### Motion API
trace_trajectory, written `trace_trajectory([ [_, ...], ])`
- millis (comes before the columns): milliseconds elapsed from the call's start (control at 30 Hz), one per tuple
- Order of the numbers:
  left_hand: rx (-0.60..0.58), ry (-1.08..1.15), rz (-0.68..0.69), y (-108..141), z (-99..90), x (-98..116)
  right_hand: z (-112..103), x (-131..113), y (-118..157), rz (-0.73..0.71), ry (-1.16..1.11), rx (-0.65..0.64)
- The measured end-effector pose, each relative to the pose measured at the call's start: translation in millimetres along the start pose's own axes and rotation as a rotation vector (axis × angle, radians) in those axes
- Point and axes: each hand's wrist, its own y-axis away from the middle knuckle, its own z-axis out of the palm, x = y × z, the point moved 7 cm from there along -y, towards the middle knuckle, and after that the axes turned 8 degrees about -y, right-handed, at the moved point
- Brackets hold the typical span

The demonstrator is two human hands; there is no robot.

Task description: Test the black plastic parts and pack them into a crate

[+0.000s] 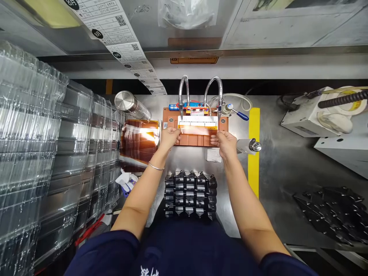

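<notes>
A strip of clear amber film (198, 130) stretches between my two hands over a reddish-brown fixture (189, 141). My left hand (170, 137) pinches the film's left end, fingers closed. At the right end, my right hand (225, 142) is closed on it in the same way. Just behind the film lies a white perforated plate (197, 119) on the fixture. Two bendable metal hoses (183, 86) arch down toward the plate. A lever with a blue handle (242, 115) sits at the fixture's right.
Amber sheets (138, 142) and a metal flask (129, 103) stand left. Clear plastic trays (31, 153) are stacked far left. Black moulded parts (190, 193) lie in front of me, others (330, 214) at right. A bottle (248, 146) stands near yellow tape (254, 172).
</notes>
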Motion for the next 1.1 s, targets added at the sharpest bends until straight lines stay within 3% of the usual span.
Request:
trace_trajectory([
  [267, 0.016, 0.028, -0.019, 3, -0.6, -3, 3, -3, 2, -0.014, 0.012, -0.046],
  [633, -0.031, 0.13, -0.111, -9, 1.4, -12, -5, -11, -3, -0.14, 0.077, 0.052],
  [1100, -0.052, 0.173, -0.172, -23, -1.9, -8, 1, -13, -11, -0.121, 0.139, 0.066],
])
